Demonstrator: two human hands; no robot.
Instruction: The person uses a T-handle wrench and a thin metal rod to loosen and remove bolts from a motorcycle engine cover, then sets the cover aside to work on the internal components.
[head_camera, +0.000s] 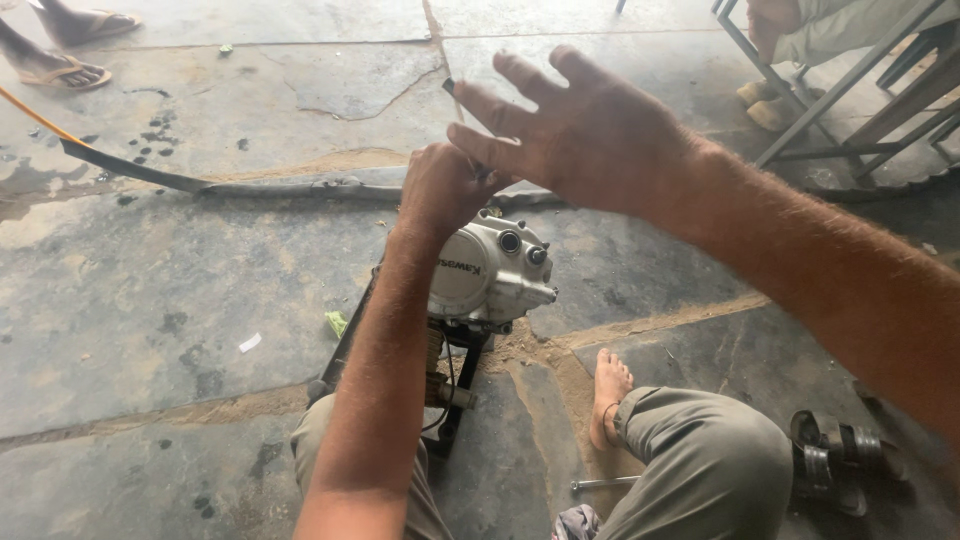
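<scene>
Head view, looking down at a cracked stone floor (150, 300), grey, stained, with sandy seams between slabs. Person sits on it, knees in olive trousers, one bare foot (608, 400) forward.

Engine (490, 275): small, cast metal, silver-grey, rounded side cover with two dark round plugs near its top edge. A line of dark raised lettering runs across the cover's left part. The engine sits on a black frame stand (455, 390), with brass-coloured fittings below.

Left hand (440, 190): curled into a fist on the engine's top, fingers closed tight around a thin dark tool (449, 87) whose tip pokes up above the knuckles; the rest is hidden in the grip. The engine lies directly under this fist, touching it.

Right hand (570, 130): flat and open, fingers spread wide, holding nothing, held above and just right of the left fist, blurred. Its fingertips overlap the tool tip in view; contact cannot be told. The engine is below it, apart.

Around: a long dark strip (230, 185) lies across the floor behind the engine; a small green scrap (336, 322) beside the stand; a metal rod (605, 484) by the knee; a black sandal (835, 455) at right; metal chair legs (830, 100) top right; other people's sandalled feet (75, 40) top left.
</scene>
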